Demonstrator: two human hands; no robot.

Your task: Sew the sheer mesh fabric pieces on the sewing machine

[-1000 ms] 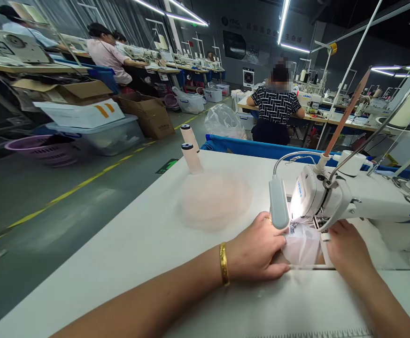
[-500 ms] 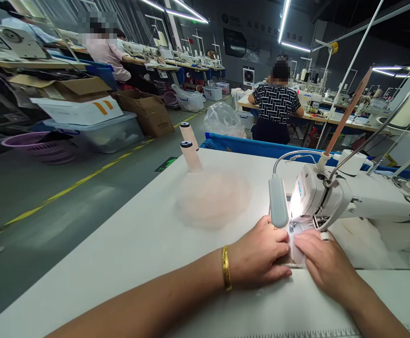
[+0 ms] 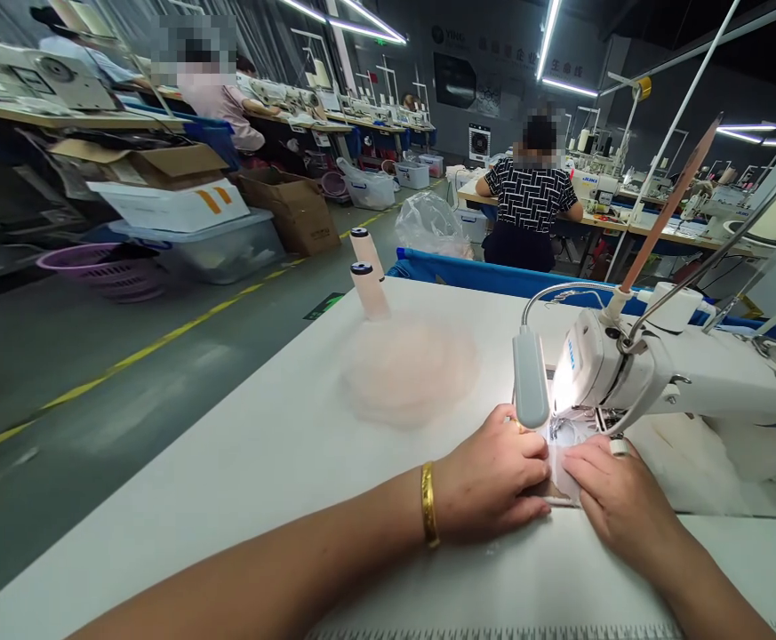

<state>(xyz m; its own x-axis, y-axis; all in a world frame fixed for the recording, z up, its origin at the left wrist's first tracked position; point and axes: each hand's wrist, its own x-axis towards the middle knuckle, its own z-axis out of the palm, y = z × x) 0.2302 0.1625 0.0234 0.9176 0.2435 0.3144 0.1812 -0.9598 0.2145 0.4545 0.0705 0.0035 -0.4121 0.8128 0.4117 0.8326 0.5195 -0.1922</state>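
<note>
A white sewing machine [image 3: 687,364] stands at the right, its lamp [image 3: 531,378] lighting the needle area. A thin, pale sheer fabric [image 3: 563,476] lies under the presser foot. On its left side my left hand [image 3: 494,480], with a gold bracelet at the wrist, is closed on the edge, fingertips close to the foot. From the right my right hand [image 3: 628,502] presses the same fabric between its bent fingers, just in front of the needle. The fingertips partly cover the cloth, and the needle itself is hard to make out.
A pile of sheer peach fabric [image 3: 411,369] lies on the white table [image 3: 281,480], with two pale thread cones [image 3: 369,292] behind it. Blue cloth [image 3: 468,271] hangs along the far edge. A ruler strip [image 3: 494,631] runs along the near edge. Co-workers sit at machines beyond.
The view has turned slightly left, so the surroundings sit further right. Both hands stay at the fabric by the needle with hardly any visible movement.
</note>
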